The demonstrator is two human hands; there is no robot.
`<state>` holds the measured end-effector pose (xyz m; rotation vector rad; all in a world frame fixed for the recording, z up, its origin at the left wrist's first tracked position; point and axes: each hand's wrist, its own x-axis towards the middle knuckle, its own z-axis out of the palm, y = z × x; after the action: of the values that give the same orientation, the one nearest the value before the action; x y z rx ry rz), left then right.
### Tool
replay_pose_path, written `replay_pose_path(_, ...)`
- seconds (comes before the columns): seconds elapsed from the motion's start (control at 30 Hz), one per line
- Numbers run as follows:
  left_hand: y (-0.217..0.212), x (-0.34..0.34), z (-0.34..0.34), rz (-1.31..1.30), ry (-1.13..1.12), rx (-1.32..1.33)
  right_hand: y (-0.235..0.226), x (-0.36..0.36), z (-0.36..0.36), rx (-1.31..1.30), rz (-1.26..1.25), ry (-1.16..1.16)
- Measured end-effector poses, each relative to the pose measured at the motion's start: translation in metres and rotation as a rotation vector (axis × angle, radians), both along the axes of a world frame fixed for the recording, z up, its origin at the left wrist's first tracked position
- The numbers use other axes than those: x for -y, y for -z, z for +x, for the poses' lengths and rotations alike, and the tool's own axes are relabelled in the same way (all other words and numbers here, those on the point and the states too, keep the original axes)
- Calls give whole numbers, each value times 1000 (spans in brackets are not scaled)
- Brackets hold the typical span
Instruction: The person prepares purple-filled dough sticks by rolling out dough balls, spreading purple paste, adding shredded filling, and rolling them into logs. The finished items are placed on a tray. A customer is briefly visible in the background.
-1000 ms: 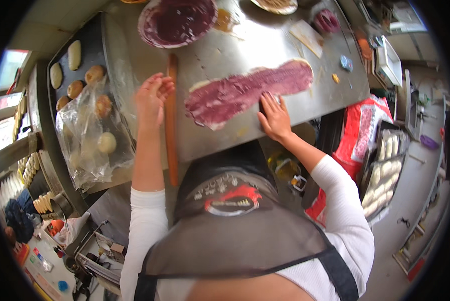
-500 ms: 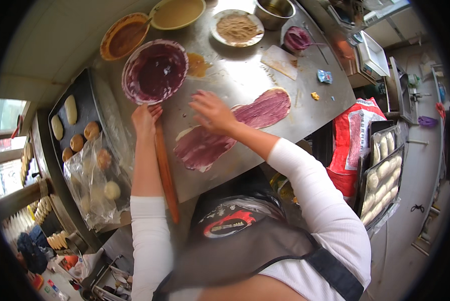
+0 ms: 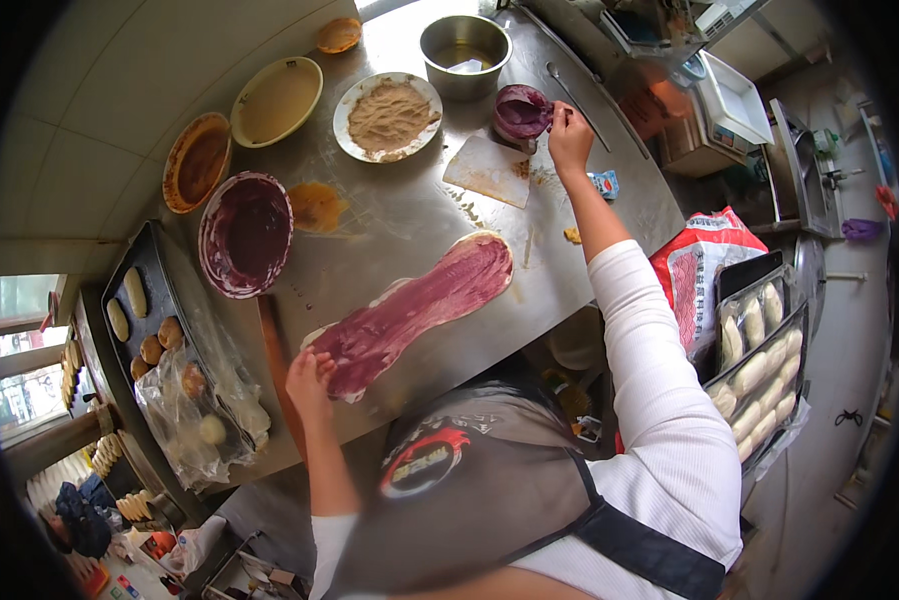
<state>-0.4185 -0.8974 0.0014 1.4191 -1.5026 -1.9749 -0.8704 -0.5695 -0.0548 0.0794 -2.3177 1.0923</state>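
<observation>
Stretching long across the table, dough (image 3: 409,315) wears purple paste — left hand (image 3: 309,383) flat on it, grip empty.

Bakery kitchen: steel worktable (image 3: 389,230), bun trays (image 3: 759,350)

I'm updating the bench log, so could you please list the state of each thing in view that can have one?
Left hand: open, flat on the near end of the dough.
Right hand: pinched at the small purple bowl.
Dough: rolled out long, covered with purple paste.
Small purple bowl: holds purple paste.
Large purple bowl: smeared, nearly scraped out.
White plate: heaped with tan crumbs.
Steel pot: open, no lid.
Baking tray: partly filled with buns.
</observation>
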Motion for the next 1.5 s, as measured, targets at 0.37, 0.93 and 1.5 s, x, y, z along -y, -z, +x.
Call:
replay_pose_path(0.37,-7,-56,-15,4,104,-19,-6,-2,2,122,-218,21)
replay_pose_path(0.93,-5,-78,-6,-9,192,-93,-41,-24,16,285,-751,44)
replay_pose_path(1.5,2,-84,-27,-25,283,-151,-35,-31,234,361,-113,-563)
